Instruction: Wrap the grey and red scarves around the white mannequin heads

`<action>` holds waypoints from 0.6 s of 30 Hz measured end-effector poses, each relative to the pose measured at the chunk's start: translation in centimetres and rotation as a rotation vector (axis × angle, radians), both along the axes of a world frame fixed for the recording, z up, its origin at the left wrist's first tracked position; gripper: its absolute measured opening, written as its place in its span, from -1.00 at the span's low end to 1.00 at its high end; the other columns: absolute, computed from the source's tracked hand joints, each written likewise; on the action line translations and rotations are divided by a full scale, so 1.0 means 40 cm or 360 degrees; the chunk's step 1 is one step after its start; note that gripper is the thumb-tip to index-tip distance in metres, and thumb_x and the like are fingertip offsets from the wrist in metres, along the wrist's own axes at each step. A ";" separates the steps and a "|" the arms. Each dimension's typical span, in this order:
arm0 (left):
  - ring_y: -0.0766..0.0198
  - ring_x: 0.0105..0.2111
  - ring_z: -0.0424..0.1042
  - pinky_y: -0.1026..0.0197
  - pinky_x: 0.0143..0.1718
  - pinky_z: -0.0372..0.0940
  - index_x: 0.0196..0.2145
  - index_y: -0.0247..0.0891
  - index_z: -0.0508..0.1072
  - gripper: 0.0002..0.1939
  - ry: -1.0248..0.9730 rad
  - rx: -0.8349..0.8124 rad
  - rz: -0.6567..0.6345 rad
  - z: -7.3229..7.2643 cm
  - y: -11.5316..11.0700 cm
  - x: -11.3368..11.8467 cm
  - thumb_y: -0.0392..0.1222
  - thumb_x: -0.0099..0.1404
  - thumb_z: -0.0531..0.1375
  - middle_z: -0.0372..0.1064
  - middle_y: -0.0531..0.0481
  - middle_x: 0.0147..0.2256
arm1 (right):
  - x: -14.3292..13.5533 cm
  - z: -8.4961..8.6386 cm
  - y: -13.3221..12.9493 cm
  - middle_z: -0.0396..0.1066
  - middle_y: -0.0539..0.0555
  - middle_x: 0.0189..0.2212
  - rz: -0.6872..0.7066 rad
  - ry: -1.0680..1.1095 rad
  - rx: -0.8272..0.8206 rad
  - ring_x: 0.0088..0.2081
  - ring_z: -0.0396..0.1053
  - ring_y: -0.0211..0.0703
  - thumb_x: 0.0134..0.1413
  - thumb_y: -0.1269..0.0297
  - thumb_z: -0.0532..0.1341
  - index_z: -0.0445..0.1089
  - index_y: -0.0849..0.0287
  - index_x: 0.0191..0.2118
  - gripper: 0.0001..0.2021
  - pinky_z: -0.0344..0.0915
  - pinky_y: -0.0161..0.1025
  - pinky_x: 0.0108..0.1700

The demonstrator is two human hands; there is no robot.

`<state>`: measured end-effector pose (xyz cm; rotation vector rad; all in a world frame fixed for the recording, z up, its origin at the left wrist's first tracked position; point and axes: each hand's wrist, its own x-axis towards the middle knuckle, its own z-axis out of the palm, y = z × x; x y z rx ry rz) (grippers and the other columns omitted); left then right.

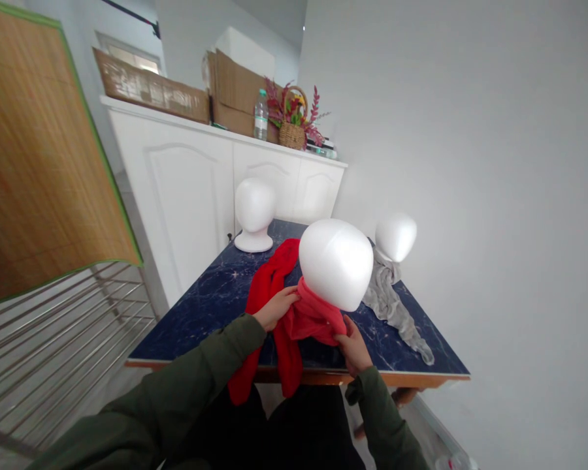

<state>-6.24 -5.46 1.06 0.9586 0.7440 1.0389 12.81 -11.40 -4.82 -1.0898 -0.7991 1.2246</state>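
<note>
A white mannequin head (337, 261) stands near the front of the blue marbled table (196, 310). Around its neck lies a pinkish-red scarf (313, 318). My left hand (277, 308) grips the scarf at the left of the neck, fingers closed on the cloth. On the right side, my right hand (355, 346) pinches the scarf's lower edge. A brighter red scarf (269, 281) lies beside the head on the left, its ends hanging over the table's front edge. The head's base is hidden by the cloth.
A bare white mannequin head (255, 207) stands at the back left. Another white head (396, 236) at the right has a grey scarf (394, 307) at its neck. Behind are a white cabinet (191, 170), boxes, a bottle and a flower basket; a metal rack (78, 333) stands left.
</note>
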 end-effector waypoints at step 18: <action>0.28 -0.35 0.42 0.27 -0.29 0.31 -0.13 -0.34 0.34 -0.63 0.0493 0.0270 -0.0147 -0.024 0.158 0.215 -0.39 0.04 0.07 0.44 -0.04 -0.40 | 0.195 0.012 0.115 0.43 0.06 -0.50 -0.0120 0.0140 -0.0285 -0.49 0.37 -0.26 -0.38 0.38 0.29 0.33 0.24 -0.42 -0.77 0.33 -0.31 -0.40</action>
